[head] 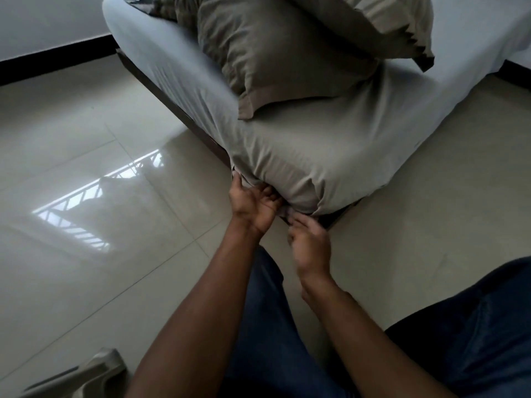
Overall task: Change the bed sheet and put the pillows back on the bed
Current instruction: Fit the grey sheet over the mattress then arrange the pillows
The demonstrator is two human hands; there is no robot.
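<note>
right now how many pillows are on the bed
2. One pillow lies by the near corner of the bed; the second pillow sits behind it, overlapping it. A dark patterned thing at the top edge may be a third, too cropped to tell.

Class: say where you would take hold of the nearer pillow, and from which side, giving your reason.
Probably grip the pillow by its flat flange at the near corner, coming from the view's left: that corner lies thin and flat by the mattress edge, easy to pinch.
</note>
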